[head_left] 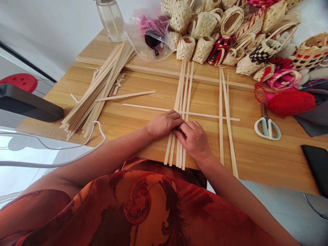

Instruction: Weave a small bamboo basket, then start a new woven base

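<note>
Several pale flat wooden strips (181, 153) lie lengthwise side by side, their near ends reaching past the table's front edge. One thin strip (205, 115) lies crosswise over the table, meeting them just beyond my fingers. My left hand (166, 123) rests on the bundle from the left, fingers curled down onto the strips. Coming from the right, my right hand (194, 139) has its thumb and fingers closed on the same strips, close against the left fingertips. The exact grip beneath the fingers is hidden. Farther right, loose strips (221, 136) lie lengthwise, near the crosswise strip's right end.
A pile of strips (102, 89) lies at left, near a white cable (101, 131). A long wooden bar (153, 71) crosses the table. Behind it stand small woven baskets (186, 48). Scissors (267, 127), red yarn (292, 102) and a black phone (316, 164) are at right.
</note>
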A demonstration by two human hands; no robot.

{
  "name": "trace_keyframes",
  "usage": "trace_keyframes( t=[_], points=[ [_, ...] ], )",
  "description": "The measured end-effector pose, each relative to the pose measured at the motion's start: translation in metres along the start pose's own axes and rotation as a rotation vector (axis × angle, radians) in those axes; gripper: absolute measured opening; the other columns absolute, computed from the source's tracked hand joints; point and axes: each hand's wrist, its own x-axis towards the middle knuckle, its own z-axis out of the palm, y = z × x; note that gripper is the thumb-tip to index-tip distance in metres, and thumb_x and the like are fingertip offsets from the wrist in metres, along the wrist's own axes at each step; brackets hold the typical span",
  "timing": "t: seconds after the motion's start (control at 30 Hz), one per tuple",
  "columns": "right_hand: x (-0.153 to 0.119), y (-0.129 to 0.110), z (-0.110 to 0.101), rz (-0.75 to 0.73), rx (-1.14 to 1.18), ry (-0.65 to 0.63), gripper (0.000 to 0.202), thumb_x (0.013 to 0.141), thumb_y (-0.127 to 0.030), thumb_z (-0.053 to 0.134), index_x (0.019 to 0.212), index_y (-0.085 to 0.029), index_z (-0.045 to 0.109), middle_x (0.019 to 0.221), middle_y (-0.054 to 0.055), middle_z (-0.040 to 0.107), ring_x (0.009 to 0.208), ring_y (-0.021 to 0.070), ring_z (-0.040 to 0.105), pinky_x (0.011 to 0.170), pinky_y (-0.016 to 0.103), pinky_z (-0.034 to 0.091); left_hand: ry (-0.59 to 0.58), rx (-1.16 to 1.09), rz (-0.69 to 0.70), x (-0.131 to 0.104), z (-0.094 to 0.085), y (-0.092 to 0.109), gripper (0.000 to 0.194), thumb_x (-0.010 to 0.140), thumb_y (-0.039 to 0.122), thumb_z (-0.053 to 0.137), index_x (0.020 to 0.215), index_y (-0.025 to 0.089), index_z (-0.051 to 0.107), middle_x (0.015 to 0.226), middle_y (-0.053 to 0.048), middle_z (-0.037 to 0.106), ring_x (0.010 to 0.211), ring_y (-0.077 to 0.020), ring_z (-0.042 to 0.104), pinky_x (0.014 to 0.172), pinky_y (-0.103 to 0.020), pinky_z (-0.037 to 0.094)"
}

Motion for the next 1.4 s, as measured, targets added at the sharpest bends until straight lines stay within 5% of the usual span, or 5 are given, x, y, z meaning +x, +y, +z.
trace_keyframes(
  t=[0.43,1.4],
  points=[
    [0.0017,-0.0026,-0.0029,0.003,0.012,-0.003,0.019,0.097,-0.028,0.052,0.083,-0.021,0.062,0.084,0.007,0.062,0.083,0.0236,0.050,0.080,0.037,0.041,0.022,-0.027,0.001,-0.0020,0.0014,-0.0026,0.023,0.096,0.021,0.053,0.112,0.017,0.069,0.108,-0.010,0.068,0.103,-0.0202,0.059,0.094,-0.033,0.050],
    [0.0008,-0.0008,-0.0025,0.002,0.028,-0.015,0.028,0.095,-0.046,0.056,0.085,-0.020,0.061,0.086,0.006,0.063,0.085,0.0227,0.052,0.082,0.036,0.041,-0.030,-0.076,-0.022,-0.0019,-0.0037,0.0023,0.022,0.096,0.023,0.054,0.114,0.015,0.064,0.111,-0.010,0.066,0.104,-0.0193,0.060,0.095,-0.031,0.049]
  ],
)
